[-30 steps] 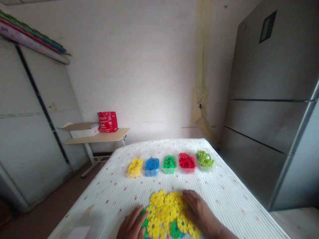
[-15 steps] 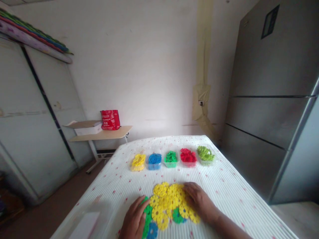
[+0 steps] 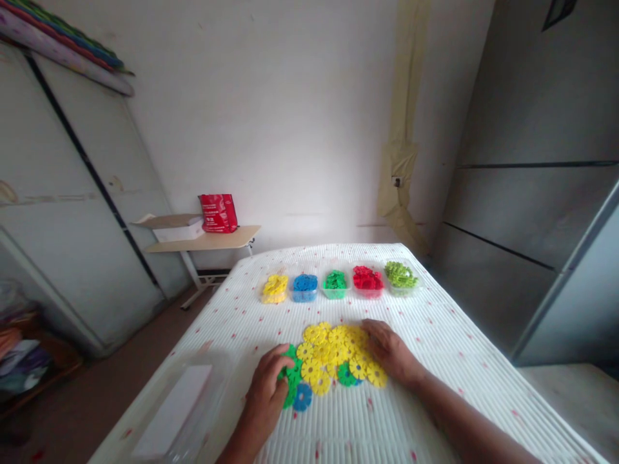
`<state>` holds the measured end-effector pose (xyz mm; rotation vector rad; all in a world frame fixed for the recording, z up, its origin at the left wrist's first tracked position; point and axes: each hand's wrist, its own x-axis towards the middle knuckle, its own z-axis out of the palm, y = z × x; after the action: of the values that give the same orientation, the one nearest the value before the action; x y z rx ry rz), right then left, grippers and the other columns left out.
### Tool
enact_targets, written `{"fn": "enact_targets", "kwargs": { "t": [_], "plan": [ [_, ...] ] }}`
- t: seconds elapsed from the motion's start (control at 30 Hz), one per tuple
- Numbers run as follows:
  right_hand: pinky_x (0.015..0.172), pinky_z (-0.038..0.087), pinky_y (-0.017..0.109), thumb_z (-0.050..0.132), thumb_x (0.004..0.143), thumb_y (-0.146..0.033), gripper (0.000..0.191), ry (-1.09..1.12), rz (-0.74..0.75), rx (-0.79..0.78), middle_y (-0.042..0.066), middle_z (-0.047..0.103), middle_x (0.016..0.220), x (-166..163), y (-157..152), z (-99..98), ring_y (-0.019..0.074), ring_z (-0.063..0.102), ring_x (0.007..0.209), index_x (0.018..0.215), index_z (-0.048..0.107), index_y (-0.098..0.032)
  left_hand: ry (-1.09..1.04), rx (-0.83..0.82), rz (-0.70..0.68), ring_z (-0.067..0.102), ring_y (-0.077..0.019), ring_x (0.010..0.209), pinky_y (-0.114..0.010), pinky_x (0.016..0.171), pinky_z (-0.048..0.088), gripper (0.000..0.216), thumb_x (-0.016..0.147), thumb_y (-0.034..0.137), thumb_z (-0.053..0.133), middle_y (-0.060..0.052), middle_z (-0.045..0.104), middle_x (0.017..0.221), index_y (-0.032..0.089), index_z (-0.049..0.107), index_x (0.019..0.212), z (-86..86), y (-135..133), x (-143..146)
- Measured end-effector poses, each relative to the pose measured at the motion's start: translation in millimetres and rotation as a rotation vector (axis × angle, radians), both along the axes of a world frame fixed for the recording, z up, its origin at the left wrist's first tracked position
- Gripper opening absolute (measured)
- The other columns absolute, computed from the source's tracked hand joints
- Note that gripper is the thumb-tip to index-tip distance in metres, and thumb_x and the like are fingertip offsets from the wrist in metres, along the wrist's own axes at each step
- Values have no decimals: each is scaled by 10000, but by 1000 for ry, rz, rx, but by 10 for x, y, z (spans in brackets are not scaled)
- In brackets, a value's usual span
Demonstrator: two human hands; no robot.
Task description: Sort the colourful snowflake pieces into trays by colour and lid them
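Lying on tablecloth (image 3: 367, 438): yellow discs (image 3: 333, 348), flat, pile's long axis sideways
Left hand (image 3: 265, 380): thumb and fingers apart, touching green discs (image 3: 293, 374)
Right hand (image 3: 393, 351): touching yellow discs; cannot tell finger spacing

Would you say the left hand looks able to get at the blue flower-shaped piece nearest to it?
Probably yes: the blue piece lies close to the left hand, its top in plain view, and only low green pieces, likely easy to reach over, lie between them.
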<state>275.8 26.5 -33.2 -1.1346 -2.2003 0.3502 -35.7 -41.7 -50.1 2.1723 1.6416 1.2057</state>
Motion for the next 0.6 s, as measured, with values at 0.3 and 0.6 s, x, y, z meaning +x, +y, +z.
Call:
{"fn": "enact_targets", "kwargs": {
  "t": [0.3, 0.6],
  "plan": [
    [1005, 360, 477, 620, 746, -393, 450, -198, 205, 37, 120, 415, 1367, -199, -274, 240, 304, 370, 1246, 1151, 591, -200, 145, -19, -56, 489, -244, 1152, -428, 956, 422, 117, 684, 144, 498, -61, 572, 1198, 214, 591, 684, 167, -78, 67],
    [910, 458, 446, 471, 841, -237, 247, -84, 32, 135, 144, 509, 1259, 29, -93, 66, 263, 488, 1128, 1027, 625, -184, 81, 12, -19, 501, -215, 1131, -424, 977, 413, 224, 700, 98, 437, -54, 591, 1153, 221, 621, 738, 67, -15, 39]
  ]
}}
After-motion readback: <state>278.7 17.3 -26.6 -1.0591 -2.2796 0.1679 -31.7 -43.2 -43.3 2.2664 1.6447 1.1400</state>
